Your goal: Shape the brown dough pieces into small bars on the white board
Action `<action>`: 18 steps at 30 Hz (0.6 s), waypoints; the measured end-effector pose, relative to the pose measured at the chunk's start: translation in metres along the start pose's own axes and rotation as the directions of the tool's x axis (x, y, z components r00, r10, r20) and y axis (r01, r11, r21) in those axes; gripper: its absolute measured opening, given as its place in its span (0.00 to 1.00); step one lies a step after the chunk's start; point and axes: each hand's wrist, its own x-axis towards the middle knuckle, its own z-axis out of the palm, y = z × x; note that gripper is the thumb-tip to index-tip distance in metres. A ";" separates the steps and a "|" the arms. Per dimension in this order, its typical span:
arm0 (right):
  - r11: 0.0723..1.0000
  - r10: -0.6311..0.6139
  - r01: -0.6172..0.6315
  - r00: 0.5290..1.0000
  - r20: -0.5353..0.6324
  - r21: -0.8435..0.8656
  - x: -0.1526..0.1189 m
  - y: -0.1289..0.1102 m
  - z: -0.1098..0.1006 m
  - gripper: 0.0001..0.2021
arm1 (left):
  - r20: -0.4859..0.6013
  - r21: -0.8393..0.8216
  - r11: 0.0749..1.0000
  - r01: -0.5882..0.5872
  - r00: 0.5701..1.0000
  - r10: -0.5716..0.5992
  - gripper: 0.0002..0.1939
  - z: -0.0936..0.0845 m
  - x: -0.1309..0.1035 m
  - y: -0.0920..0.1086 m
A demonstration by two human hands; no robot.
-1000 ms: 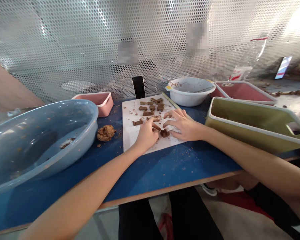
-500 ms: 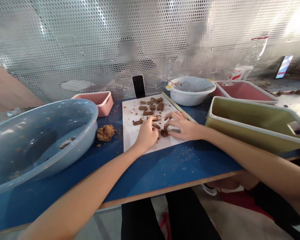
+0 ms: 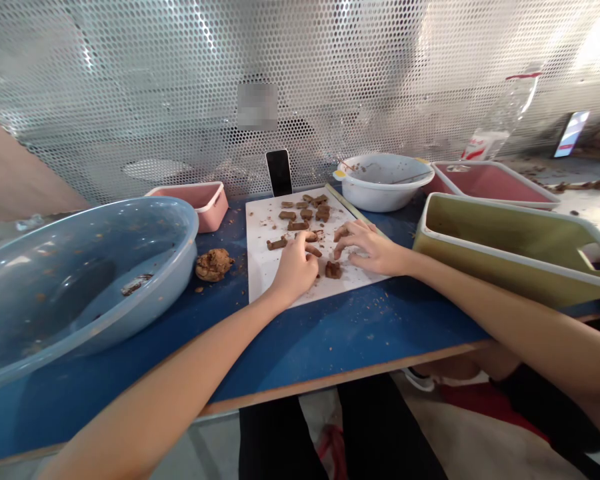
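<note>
Far left on the blue tabletop [image 3: 290, 347], big oval blue plastic basin [image 3: 145, 228]; next, small rectangular pink plastic box [image 3: 215, 210], then a rough round brown clay-like lump [image 3: 214, 265], looks unworked. On the flat white rectangular board [image 3: 263, 277], several small brown moulded clay-like pieces [image 3: 298, 226] sit toward the far end, seemingly done. Left hand [image 3: 296, 267] at mid-board, fingers bent and parted, nothing visible between. Small blocky dark-brown clay-like piece [image 3: 333, 269] lies between hands near the front edge, probably unfinished. Right hand [image 3: 367, 250] just beyond it, fingers loosely curled, not gripping. Lump's presumably left to use.
</note>
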 end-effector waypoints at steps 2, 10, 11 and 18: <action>1.000 -0.012 0.012 1.000 -0.009 0.022 0.001 0.003 0.002 0.15 | 0.005 -0.010 1.000 0.005 1.000 -0.005 0.29 0.000 0.000 0.000; 0.996 -0.067 0.067 0.998 -0.005 0.056 0.002 0.006 0.004 0.17 | 0.003 0.007 1.000 -0.006 1.000 0.006 0.29 0.001 0.001 -0.001; 0.996 -0.066 0.066 0.998 -0.005 0.056 0.002 0.006 0.005 0.17 | 0.003 0.007 1.000 -0.006 1.000 0.006 0.28 0.001 0.001 -0.001; 0.997 -0.048 0.047 0.999 0.017 0.067 0.002 0.004 0.006 0.16 | 0.004 0.005 1.000 -0.016 1.000 0.016 0.28 0.001 0.001 -0.001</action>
